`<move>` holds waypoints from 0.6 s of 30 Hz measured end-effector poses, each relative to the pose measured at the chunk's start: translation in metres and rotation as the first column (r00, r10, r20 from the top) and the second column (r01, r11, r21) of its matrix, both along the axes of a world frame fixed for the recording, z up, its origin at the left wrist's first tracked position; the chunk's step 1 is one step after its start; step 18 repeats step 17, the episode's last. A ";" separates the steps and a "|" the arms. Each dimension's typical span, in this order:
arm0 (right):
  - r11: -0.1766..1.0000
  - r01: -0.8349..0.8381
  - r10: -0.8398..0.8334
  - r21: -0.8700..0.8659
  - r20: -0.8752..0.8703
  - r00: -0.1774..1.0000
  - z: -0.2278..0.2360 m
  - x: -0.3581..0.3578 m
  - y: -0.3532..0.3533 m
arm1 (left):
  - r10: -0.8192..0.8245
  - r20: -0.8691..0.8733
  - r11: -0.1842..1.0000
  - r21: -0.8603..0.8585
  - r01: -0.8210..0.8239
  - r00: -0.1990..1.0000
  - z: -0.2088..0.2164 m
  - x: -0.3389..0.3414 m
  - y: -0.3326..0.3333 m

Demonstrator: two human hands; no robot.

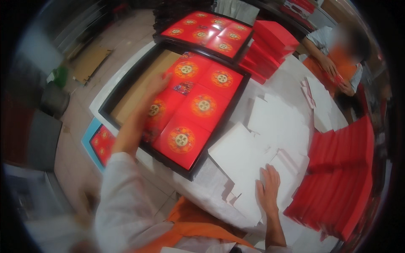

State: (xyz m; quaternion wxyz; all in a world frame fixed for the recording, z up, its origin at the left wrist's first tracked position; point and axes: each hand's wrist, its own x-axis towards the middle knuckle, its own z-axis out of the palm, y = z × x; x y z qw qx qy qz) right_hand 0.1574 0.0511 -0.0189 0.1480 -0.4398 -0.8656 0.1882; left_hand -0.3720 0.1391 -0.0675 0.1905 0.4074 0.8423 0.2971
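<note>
A black tray [168, 163] in front of me holds several square red boxes [204, 105] with round gold-and-orange emblems. Bare brown tray bottom [134, 84] shows along its left side. My left hand [158, 83] reaches over the tray, its fingers at the left edge of a red box in the far row. Blur and the hand's own back hide whether those fingers grip the box. On the right, my right hand [268, 185] lies with fingers stretched out over white flat card pieces [240, 152], holding nothing.
Beyond stands another black tray of red boxes [202, 33], beside stacked red boxes [270, 46]. A long row of red card pieces [337, 177] lines the table's right edge. Across the table, a person [335, 69] handles a small red item. A blue-edged tray [93, 135] sits lower left.
</note>
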 end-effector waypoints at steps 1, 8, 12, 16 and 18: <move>1.000 -0.015 0.015 0.008 0.003 1.000 -0.002 -0.001 0.003 | 0.003 -0.093 1.000 0.006 -0.002 0.996 -0.008 -0.007 -0.001; 0.992 -0.029 0.035 0.125 -0.047 0.998 -0.026 0.023 0.010 | -0.267 -0.493 0.921 -0.384 0.068 0.828 0.021 0.044 0.017; 0.988 0.113 -0.137 -0.106 -0.255 0.957 -0.015 0.031 0.017 | 0.048 -0.834 0.921 0.250 0.299 0.549 0.022 0.083 -0.005; 0.965 0.264 -0.258 0.002 -0.191 0.947 0.006 0.063 -0.007 | -0.238 -0.591 0.657 0.487 0.576 0.771 0.060 0.217 -0.063; 0.963 0.267 -0.259 0.029 -0.166 0.952 0.005 0.068 -0.013 | -0.250 -0.600 0.656 0.472 0.589 0.760 0.061 0.220 -0.065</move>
